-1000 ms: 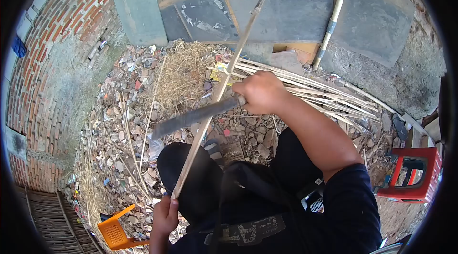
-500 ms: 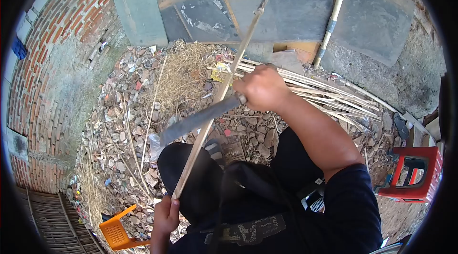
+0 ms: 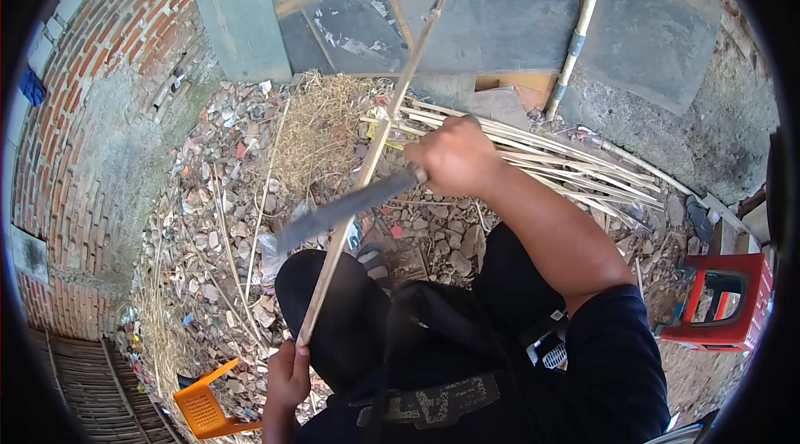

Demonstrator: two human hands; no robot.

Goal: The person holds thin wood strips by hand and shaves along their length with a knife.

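Note:
My left hand (image 3: 289,376) is closed round the lower end of a long bamboo strip (image 3: 364,172). The strip slants up and away past my knee, its far end near the dark panels. In my right hand (image 3: 454,156) is the handle of a machete (image 3: 346,209), held in a fist. Its broad dark blade points left and crosses the strip about midway; whether the edge touches it I cannot tell. Beyond my right hand lies a pile of split bamboo strips (image 3: 575,167) on the ground.
Rubble (image 3: 212,235) and dry shavings (image 3: 312,131) cover the ground. A red plastic stool (image 3: 721,302) stands at right, an orange plastic stool (image 3: 204,409) at lower left. A brick wall (image 3: 92,127) rises on the left, and a pale pipe (image 3: 583,27) runs down the back wall.
The far end of the bamboo strip has swung to the left. The machete and both hands have shifted only slightly and keep their grip.

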